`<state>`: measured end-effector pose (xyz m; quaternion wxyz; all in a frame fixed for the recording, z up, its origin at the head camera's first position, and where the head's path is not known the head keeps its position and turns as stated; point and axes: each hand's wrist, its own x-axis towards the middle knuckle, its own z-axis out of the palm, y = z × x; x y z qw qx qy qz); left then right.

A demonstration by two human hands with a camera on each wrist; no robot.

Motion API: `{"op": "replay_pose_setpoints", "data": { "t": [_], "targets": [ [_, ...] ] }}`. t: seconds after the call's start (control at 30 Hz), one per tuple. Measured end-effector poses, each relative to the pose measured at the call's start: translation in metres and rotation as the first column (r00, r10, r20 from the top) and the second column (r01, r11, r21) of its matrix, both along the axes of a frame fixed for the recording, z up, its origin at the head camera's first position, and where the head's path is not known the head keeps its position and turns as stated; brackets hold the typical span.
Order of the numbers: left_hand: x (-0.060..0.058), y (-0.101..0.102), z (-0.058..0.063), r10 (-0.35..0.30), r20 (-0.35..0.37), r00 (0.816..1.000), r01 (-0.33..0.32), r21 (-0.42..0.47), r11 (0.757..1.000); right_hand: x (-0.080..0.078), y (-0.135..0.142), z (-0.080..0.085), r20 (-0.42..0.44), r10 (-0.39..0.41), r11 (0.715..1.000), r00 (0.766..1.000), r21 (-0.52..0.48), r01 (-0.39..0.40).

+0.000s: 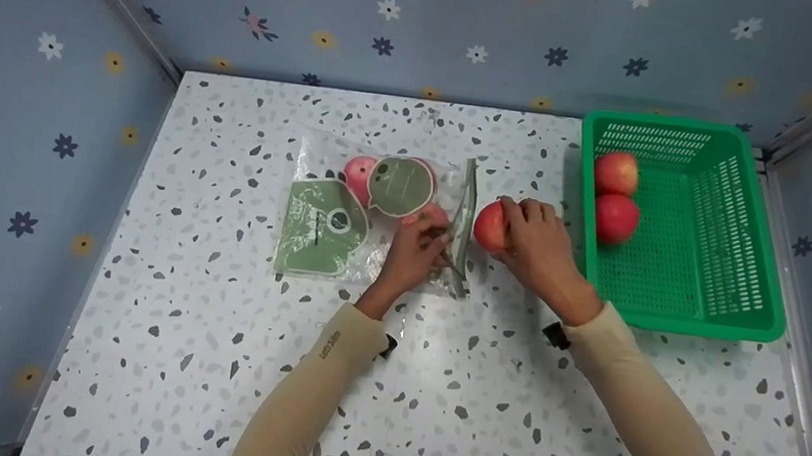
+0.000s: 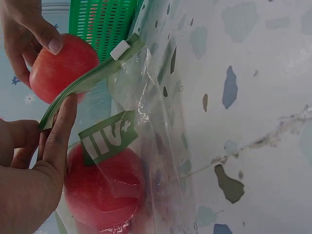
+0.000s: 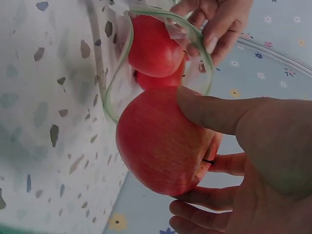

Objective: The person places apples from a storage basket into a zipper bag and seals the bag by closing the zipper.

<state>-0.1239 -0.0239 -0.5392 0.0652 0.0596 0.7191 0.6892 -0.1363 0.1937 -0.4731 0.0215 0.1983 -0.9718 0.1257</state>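
Note:
A clear zip bag (image 1: 326, 231) with green printing lies on the table, and several red apples (image 2: 105, 185) are inside it. My left hand (image 1: 415, 250) pinches the green zip edge (image 2: 90, 75) of its mouth, which stands open toward the right, as the right wrist view shows. Just outside that mouth, my right hand (image 1: 538, 246) grips another red apple (image 3: 161, 141) between thumb and fingers. A white slider (image 2: 120, 50) sits on the zip strip near one end.
To the right stands a green plastic basket (image 1: 705, 327) with two apples (image 1: 614, 218) against its left wall. The speckled white table (image 1: 196, 357) is bordered by flower-patterned panels (image 1: 434, 27) at the back and sides.

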Motion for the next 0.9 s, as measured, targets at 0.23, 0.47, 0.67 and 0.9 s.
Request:
{"op": "replay_pose_setpoints", "data": {
  "t": [0.23,0.47,0.67,0.9],
  "targets": [
    [0.0,0.001,0.001,0.013,-0.002,1.0,-0.013,0.003,1.0,-0.003,-0.01,-0.012,0.079,-0.012,1.0,0.997,-0.026,0.014],
    [-0.001,0.001,0.0,0.02,-0.002,1.0,-0.02,0.004,1.0,-0.005,-0.02,-0.019,0.085,-0.007,0.999,0.996,-0.048,0.012],
    [0.0,0.001,0.0,0.024,-0.022,0.999,-0.025,-0.018,1.0,-0.005,-0.028,-0.024,0.104,0.005,0.999,0.995,-0.052,0.0],
    [0.0,0.001,0.003,0.018,-0.015,1.0,-0.019,-0.053,0.998,-0.007,-0.033,-0.028,0.118,0.003,0.996,0.993,-0.086,0.008]
  ]
}}
